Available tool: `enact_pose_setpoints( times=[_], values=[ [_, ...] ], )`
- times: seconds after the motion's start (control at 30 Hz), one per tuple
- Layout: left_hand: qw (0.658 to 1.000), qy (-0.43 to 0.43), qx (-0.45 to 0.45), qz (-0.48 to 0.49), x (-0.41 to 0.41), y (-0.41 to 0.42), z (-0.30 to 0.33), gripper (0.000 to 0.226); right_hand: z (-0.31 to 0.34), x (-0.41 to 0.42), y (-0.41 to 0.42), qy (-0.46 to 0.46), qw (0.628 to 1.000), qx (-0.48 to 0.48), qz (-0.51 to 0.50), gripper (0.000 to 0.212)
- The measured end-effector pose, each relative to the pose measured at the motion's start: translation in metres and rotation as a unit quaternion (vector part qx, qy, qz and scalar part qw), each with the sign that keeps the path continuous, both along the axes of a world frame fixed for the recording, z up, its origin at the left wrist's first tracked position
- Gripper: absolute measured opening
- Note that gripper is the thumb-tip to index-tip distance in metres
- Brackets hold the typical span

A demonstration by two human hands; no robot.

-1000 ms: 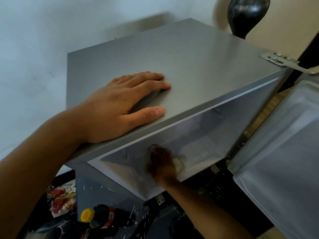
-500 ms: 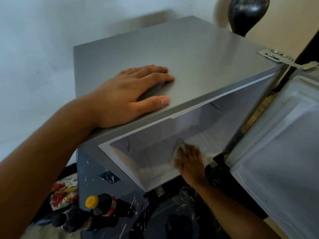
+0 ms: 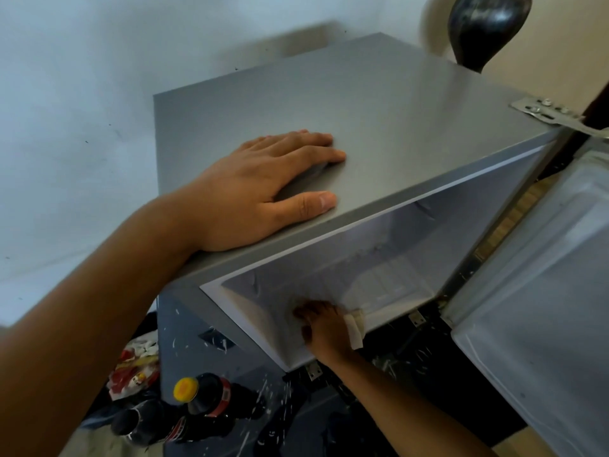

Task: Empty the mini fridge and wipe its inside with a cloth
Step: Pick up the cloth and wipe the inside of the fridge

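Note:
I look down on a grey mini fridge (image 3: 379,103) whose white door (image 3: 543,308) swings open to the right. My left hand (image 3: 263,189) lies flat on the fridge top, fingers spread, holding nothing. Below, my right hand (image 3: 324,328) reaches into the white compartment (image 3: 379,258) at its front lower edge and presses a folded white cloth (image 3: 356,326) against the liner. Nothing else shows inside the compartment.
Dark bottles, one with a yellow cap (image 3: 186,389), lie on the floor at the lower left beside a red and white packet (image 3: 135,371). A dark vase (image 3: 484,24) stands behind the fridge. A metal hinge bracket (image 3: 547,113) sticks out at the top right corner.
My right hand with the cloth has swept to the right along the compartment floor and then back a little toward the front edge. The left hand has stayed flat on the fridge top.

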State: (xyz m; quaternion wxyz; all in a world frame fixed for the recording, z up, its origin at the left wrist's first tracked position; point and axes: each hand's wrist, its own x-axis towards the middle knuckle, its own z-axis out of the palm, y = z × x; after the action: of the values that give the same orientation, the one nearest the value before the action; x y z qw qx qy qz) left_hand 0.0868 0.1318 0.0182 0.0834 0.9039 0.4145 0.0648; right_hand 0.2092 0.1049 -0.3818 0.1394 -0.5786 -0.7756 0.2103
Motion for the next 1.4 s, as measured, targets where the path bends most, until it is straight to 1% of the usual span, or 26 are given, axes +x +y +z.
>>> enact_pose_setpoints(
  times=[0.13, 0.2, 0.27, 0.3, 0.33, 0.37, 0.4, 0.43, 0.47, 0.5, 0.57, 0.63, 0.7, 0.77, 0.87, 0.93, 1.0, 1.03, 1.1, 1.23, 1.4],
  values=[
    [1.000, 0.000, -0.001, 0.000, 0.000, 0.000, 0.000, 0.065, 0.020, 0.023, 0.002, -0.071, 0.994, 0.001, -0.085, 0.071],
    [1.000, 0.000, -0.006, 0.000, 0.001, -0.001, 0.001, 0.065, 0.025, 0.029, 0.006, -0.116, 0.988, -0.072, -0.064, 0.067],
    [1.000, -0.003, -0.004, -0.001, 0.001, -0.001, 0.001, 0.066, 0.025, 0.029, 0.011, -0.076, 0.979, -0.185, -0.050, 0.061],
    [1.000, -0.003, -0.003, -0.001, 0.001, -0.002, 0.001, 0.066, 0.029, 0.029, 0.013, -0.034, 0.975, -0.213, -0.059, 0.055],
    [1.000, -0.002, -0.003, -0.001, 0.001, -0.002, 0.001, 0.066, 0.029, 0.030, 0.017, 0.021, 0.977, -0.194, -0.083, 0.046],
    [1.000, -0.002, -0.003, -0.001, 0.000, -0.002, 0.001, 0.066, 0.032, 0.034, 0.023, 0.068, 0.980, -0.148, -0.115, 0.035],
    [1.000, -0.002, -0.004, 0.000, 0.000, -0.002, 0.001, 0.066, 0.036, 0.040, 0.030, 0.092, 0.980, -0.085, -0.153, 0.026],
    [1.000, -0.003, -0.005, 0.000, 0.000, -0.002, 0.001, 0.066, 0.040, 0.047, 0.038, 0.084, 0.979, -0.009, -0.183, 0.023],
    [1.000, -0.003, -0.006, 0.000, 0.000, -0.002, 0.001, 0.066, 0.042, 0.056, 0.048, 0.043, 0.978, 0.065, -0.192, 0.026],
    [1.000, -0.004, -0.007, 0.001, 0.000, -0.002, 0.001, 0.066, 0.042, 0.064, 0.056, -0.006, 0.976, 0.105, -0.189, 0.029],
    [1.000, -0.003, -0.010, 0.003, 0.000, -0.002, 0.001, 0.065, 0.035, 0.063, 0.063, -0.046, 0.977, 0.113, -0.173, 0.038],
    [1.000, -0.002, -0.007, 0.003, 0.000, -0.001, 0.001, 0.064, 0.022, 0.045, 0.052, -0.025, 0.990, 0.101, -0.095, 0.050],
    [1.000, -0.001, -0.006, 0.002, 0.000, -0.001, 0.001, 0.064, 0.015, 0.026, 0.030, 0.017, 0.995, 0.095, -0.020, 0.050],
    [1.000, -0.001, -0.006, 0.003, 0.000, -0.001, 0.001, 0.064, 0.008, 0.017, 0.016, 0.026, 0.996, 0.080, -0.001, 0.049],
    [1.000, -0.001, -0.008, 0.006, 0.000, -0.001, 0.001, 0.064, -0.010, 0.011, 0.013, -0.036, 0.998, 0.047, -0.024, 0.057],
    [1.000, 0.002, -0.006, 0.005, 0.000, -0.003, 0.002, 0.064, -0.023, 0.004, 0.006, -0.067, 0.996, 0.062, 0.023, 0.055],
    [1.000, 0.003, -0.003, 0.004, 0.000, -0.002, 0.002, 0.064, -0.031, 0.002, 0.006, -0.080, 0.988, 0.102, 0.087, 0.048],
    [1.000, 0.003, -0.003, 0.005, 0.000, -0.002, 0.001, 0.064, -0.033, 0.006, 0.013, -0.087, 0.985, 0.114, 0.097, 0.045],
    [1.000, 0.002, -0.002, 0.006, 0.000, -0.001, 0.001, 0.064, -0.030, 0.020, 0.036, -0.109, 0.985, 0.118, 0.063, 0.043],
    [1.000, -0.005, -0.006, 0.007, 0.000, 0.000, 0.001, 0.064, -0.020, 0.064, 0.079, -0.142, 0.986, 0.077, -0.047, 0.051],
    [1.000, -0.005, -0.001, 0.001, 0.000, 0.000, 0.001, 0.065, -0.038, 0.124, 0.106, -0.170, 0.963, 0.053, -0.202, 0.054]
  ],
)
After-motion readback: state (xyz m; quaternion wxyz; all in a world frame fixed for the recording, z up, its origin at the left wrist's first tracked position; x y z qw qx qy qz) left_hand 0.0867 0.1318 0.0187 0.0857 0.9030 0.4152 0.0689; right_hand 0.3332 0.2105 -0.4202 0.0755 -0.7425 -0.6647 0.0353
